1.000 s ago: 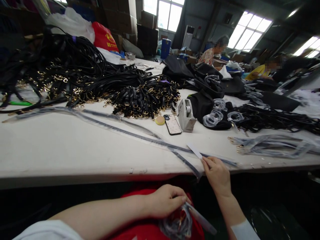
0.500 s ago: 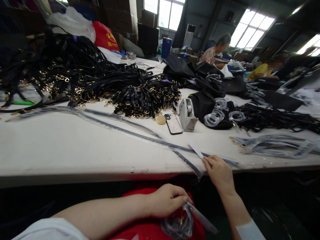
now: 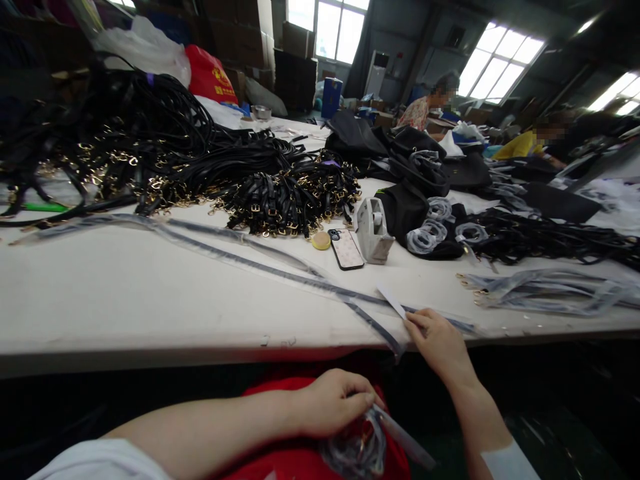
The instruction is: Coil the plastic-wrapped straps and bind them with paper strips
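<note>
My left hand [image 3: 345,403] is closed on a coiled strap in clear plastic [image 3: 357,448], low over the red cloth [image 3: 280,443] on my lap. A flat strip end sticks out from that hand to the lower right. Fingers of my right hand [image 3: 435,340] pinch a thin white strip [image 3: 391,302] at the table's front edge. Under and beside the strip run long black straps in plastic sleeves [image 3: 285,272], stretched out across the tabletop; one sleeve end hangs slightly over the edge near my right hand.
Black straps with gold buckles [image 3: 280,200] are heaped at the back left. Near the middle are a tape dispenser [image 3: 373,232], a phone [image 3: 346,249] and a yellow tape measure [image 3: 321,240]. Sleeved straps [image 3: 545,292] lie right. Two people sit farther back.
Almost nothing differs. My right forearm has shifted slightly, and the camera view has moved a little; both hands keep their hold.
</note>
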Motion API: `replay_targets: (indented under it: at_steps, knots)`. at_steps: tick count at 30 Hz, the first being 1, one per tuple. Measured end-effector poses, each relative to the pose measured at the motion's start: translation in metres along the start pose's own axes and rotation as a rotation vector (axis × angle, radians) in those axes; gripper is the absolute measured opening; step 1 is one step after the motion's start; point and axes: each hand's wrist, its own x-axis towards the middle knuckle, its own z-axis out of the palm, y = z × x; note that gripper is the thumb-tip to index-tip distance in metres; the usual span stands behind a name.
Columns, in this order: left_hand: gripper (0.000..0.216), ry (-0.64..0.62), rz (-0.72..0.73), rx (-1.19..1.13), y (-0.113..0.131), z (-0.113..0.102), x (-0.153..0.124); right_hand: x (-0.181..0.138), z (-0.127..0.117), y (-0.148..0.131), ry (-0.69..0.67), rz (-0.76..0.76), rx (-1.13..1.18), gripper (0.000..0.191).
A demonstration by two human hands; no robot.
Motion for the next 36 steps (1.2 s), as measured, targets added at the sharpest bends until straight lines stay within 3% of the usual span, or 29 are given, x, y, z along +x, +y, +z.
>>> replay_targets:
  at_steps: [3,8,15,25,30,34,36]
  knots:
    - [0.036,0.000,-0.013,-0.005,-0.001,0.000,0.000,-0.007,-0.005,0.011,-0.016,-0.046,0.025,0.030]
    - [0.036,-0.016,-0.033,-0.005,-0.003,0.001,0.002,-0.023,-0.010,0.028,-0.060,-0.083,0.016,0.055]
    - [0.035,-0.006,-0.014,-0.019,-0.003,0.002,0.003,-0.023,-0.010,0.029,-0.131,-0.106,0.071,0.036]
    - [0.035,0.000,0.002,-0.023,-0.005,0.003,0.004,-0.027,-0.012,0.022,-0.163,-0.061,0.112,0.034]
    - [0.034,0.004,0.003,-0.017,-0.003,0.002,0.002,-0.025,-0.017,0.014,-0.108,-0.084,0.096,0.027]
    - [0.034,-0.017,0.021,-0.036,-0.003,-0.001,0.001,-0.040,-0.048,-0.004,0.157,0.003,0.226,0.027]
    - [0.035,-0.025,0.029,-0.043,-0.003,-0.002,0.000,-0.056,-0.067,-0.018,0.213,0.097,0.380,0.026]
